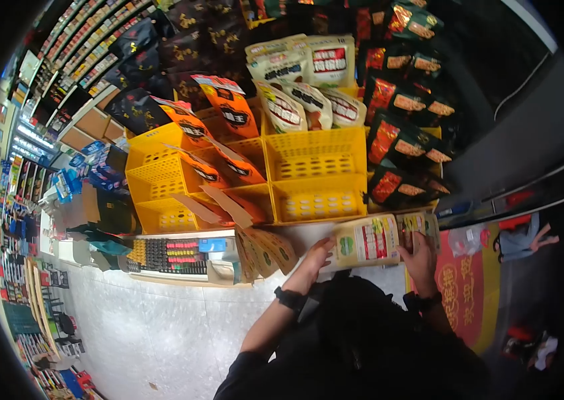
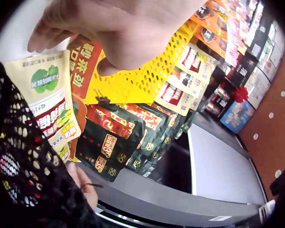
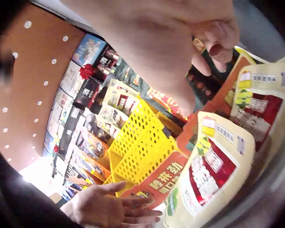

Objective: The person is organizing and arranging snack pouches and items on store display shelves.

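Pouches [image 1: 283, 110] stand in baskets [image 1: 319, 187] behind the packets [image 1: 367, 241].

Seen from above, a person in dark sleeves reaches both hands toward packets: the left hand [image 1: 320, 256] at the left end of a cream packet [image 1: 372, 241] with a red label, the right hand [image 1: 419, 261] over a second packet [image 1: 422, 221] beside it. Beyond—yellow baskets [image 1: 319, 159] with orange packets [image 1: 234, 113] and cream pouches [image 1: 283, 112]; dark green packets [image 1: 392, 143] to the right.
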Demonstrator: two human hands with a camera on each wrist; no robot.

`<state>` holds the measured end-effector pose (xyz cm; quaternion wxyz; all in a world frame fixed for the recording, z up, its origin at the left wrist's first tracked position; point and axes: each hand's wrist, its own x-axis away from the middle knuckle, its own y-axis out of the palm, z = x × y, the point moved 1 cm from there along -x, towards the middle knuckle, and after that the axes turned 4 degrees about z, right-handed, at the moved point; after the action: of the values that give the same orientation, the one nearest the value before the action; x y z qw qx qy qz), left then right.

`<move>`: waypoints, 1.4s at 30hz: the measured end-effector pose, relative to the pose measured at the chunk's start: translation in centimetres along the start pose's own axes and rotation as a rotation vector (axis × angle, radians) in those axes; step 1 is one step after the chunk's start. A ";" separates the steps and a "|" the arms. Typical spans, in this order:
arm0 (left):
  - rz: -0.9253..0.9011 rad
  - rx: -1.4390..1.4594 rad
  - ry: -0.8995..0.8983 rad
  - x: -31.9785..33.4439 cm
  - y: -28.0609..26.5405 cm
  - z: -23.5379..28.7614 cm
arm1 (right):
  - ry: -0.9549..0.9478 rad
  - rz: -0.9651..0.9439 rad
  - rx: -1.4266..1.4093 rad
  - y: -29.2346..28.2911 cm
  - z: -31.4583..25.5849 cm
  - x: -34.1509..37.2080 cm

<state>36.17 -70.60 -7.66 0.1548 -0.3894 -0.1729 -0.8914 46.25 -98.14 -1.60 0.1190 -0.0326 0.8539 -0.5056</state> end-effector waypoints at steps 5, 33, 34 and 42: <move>0.096 0.083 0.116 1.8 -0.8 1.5 | -0.125 0.064 -0.271 -1.9 -7.0 -5.5; 0.206 0.342 0.153 9.1 -2.6 3.4 | -0.467 -0.159 -0.634 -4.0 -17.0 -4.8; 0.202 0.335 0.150 9.2 -2.4 3.3 | -0.558 -0.191 -0.545 -3.1 -16.1 -3.9; 0.169 0.419 0.311 8.4 -2.1 3.8 | -0.867 -0.280 -0.556 8.5 -14.1 1.6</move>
<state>32.25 -68.25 0.67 0.3306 -0.2205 -0.2945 -0.8691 41.91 -82.23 -2.78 0.3794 -0.3826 0.8156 -0.2111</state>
